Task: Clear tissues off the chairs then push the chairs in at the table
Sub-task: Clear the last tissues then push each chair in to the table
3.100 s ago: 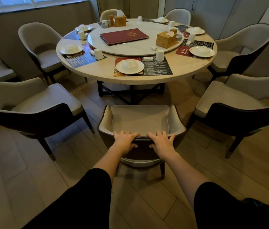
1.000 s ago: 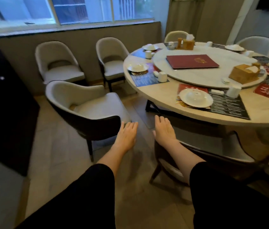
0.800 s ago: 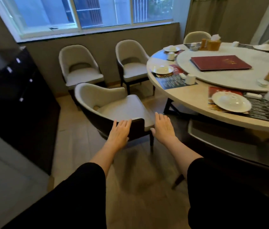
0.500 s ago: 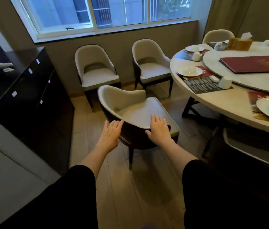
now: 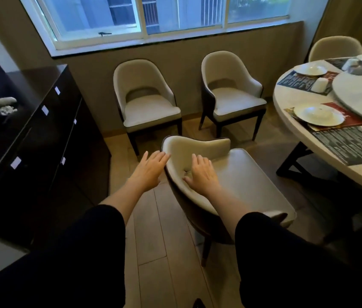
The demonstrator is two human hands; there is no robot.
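Note:
A beige chair (image 5: 242, 176) with a dark outer shell stands just before me, pulled back from the round table (image 5: 304, 143) at the right. My left hand (image 5: 149, 172) reaches with straight fingers to the outer left edge of its backrest, fingertips at the rim. My right hand (image 5: 202, 174) lies flat with fingers spread over the inside of the backrest where it meets the seat. Neither hand holds anything. I see no tissue on this chair's seat.
Two more beige chairs, one at left (image 5: 146, 103) and one at right (image 5: 229, 94), stand against the wall under the window. A dark sideboard (image 5: 31, 138) runs along the left. The table carries plates (image 5: 317, 114), placemats and a turntable. Wooden floor lies between.
I have turned left from the chair pushed under the table to this chair. Both hands moved forward onto its backrest, and the chair now sits closer in view.

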